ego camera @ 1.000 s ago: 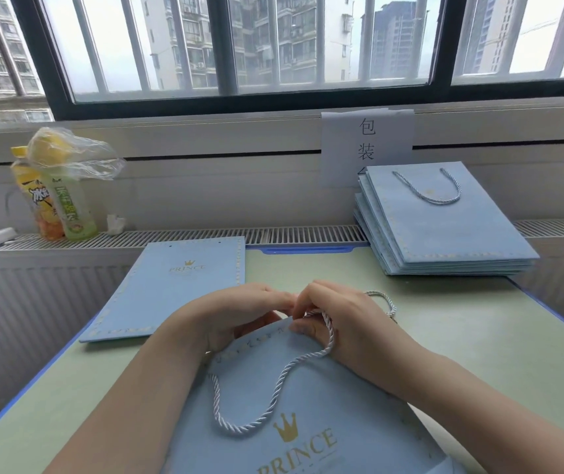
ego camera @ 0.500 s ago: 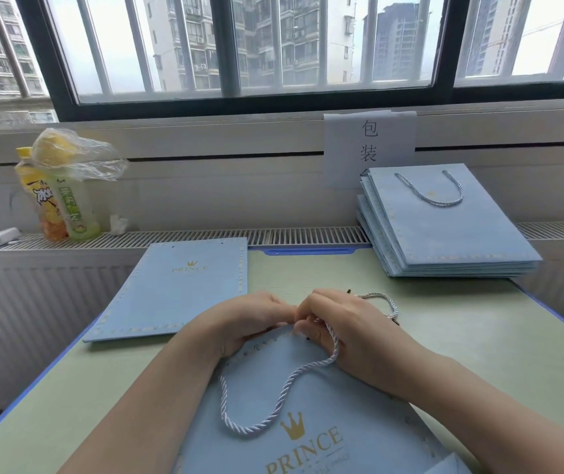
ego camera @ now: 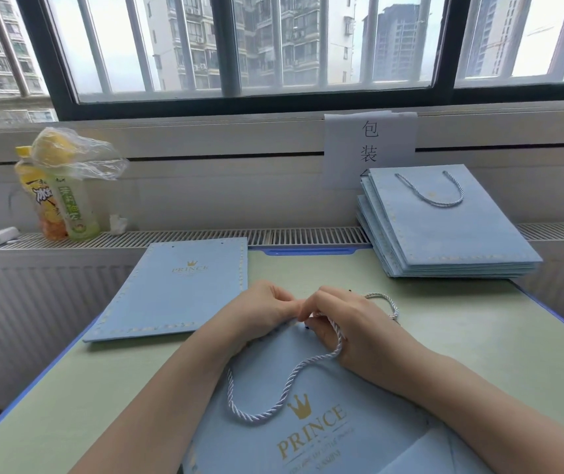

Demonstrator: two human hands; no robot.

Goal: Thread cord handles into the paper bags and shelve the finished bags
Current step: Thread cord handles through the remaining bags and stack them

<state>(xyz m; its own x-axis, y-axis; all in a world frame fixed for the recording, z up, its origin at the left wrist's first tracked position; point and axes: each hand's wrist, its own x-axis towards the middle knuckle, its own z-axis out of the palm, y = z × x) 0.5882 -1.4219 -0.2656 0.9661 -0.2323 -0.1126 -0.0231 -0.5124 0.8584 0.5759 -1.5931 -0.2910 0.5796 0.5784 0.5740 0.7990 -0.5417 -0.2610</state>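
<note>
A light blue paper bag (ego camera: 325,436) with a gold crown and "PRINCE" lies flat on the table right in front of me. A white twisted cord (ego camera: 273,398) loops over its face. My left hand (ego camera: 260,313) grips the bag's top edge. My right hand (ego camera: 352,326) pinches the cord at that edge, fingertips meeting the left hand's. A second cord (ego camera: 388,302) pokes out behind my right hand. Another flat blue bag (ego camera: 178,289) without a handle lies at the left. A stack of bags (ego camera: 444,230) with a cord handle on top sits at the right.
The green table (ego camera: 479,336) has a blue rim. Behind it runs a radiator grille ledge (ego camera: 291,236) with two drink bottles (ego camera: 65,203) under a plastic bag at the left. A paper sign (ego camera: 369,145) hangs on the wall under the window.
Both hands stay at the bag's top edge with small finger movements. The cord loop on the bag has shifted slightly.
</note>
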